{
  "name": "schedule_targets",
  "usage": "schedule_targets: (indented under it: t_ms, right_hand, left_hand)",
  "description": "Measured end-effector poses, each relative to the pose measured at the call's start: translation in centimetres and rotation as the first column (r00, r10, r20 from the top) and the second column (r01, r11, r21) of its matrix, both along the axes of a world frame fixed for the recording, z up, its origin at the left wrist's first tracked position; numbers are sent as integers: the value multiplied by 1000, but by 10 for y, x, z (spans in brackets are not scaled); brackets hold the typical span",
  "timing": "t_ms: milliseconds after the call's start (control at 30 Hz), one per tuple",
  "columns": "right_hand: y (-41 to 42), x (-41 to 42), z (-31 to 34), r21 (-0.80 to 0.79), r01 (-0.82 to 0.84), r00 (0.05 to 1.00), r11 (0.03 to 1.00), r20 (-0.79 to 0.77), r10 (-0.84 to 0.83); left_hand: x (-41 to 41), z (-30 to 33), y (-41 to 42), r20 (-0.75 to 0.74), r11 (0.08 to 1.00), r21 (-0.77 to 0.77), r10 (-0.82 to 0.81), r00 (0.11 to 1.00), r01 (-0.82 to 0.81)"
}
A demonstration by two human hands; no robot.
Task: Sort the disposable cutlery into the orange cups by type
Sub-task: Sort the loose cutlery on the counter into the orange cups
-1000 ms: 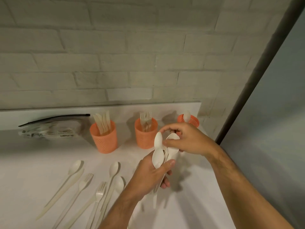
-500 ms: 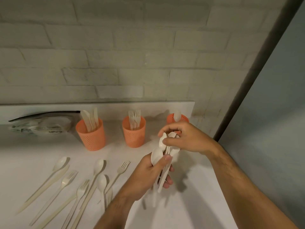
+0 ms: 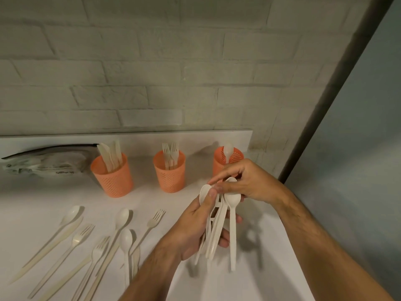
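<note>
1. Spoons, a whole bunch of them, are bowls-up in the left hand, its fingers curled round the handles
2. right hand is at the top of the bunch, thumb and fingers pinching one spoon bowl
3. three orange cups at the back of the white counter: left cup has knives, middle cup has forks, right cup has a single spoon, partly behind the right hand
4. loose cutlery lies on the counter to the left, a mix of spoons, forks and knives
5. plastic packet lies by the wall, left of the knife cup
</note>
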State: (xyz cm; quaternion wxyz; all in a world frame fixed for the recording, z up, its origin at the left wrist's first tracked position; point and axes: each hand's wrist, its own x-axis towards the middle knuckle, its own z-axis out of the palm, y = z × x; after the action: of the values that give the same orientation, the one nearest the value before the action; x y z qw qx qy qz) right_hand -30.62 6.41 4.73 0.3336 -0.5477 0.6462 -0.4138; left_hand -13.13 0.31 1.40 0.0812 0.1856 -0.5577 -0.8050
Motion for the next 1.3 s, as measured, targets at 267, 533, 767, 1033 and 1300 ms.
schedule_targets:
  t_ms: [267, 533, 767, 1033, 1300]
  right_hand:
    - [-1, 4, -7, -24, 74, 995, 997, -61, -75]
    - [0, 16, -4, -23, 80, 995, 997, -51, -81]
    - [2, 17, -18, -164, 200, 979, 966, -7, -204]
    - [-2, 24, -30, -192, 222, 973, 956, -14, -229]
    - [1, 24, -33, -226, 239, 971, 944, 53, -233]
  left_hand:
    - [-3, 7, 0, 9, 999, 32, 33, 999, -33]
    - [-5, 3, -8, 82, 999, 28, 36, 996, -38]
    - [-9, -3, 2, 113, 977, 162, 121, 986, -138]
    - [-12, -1, -1, 194, 976, 0, 212, 958, -216]
    - [-15, 2, -5, 210, 957, -135, 282, 936, -258]
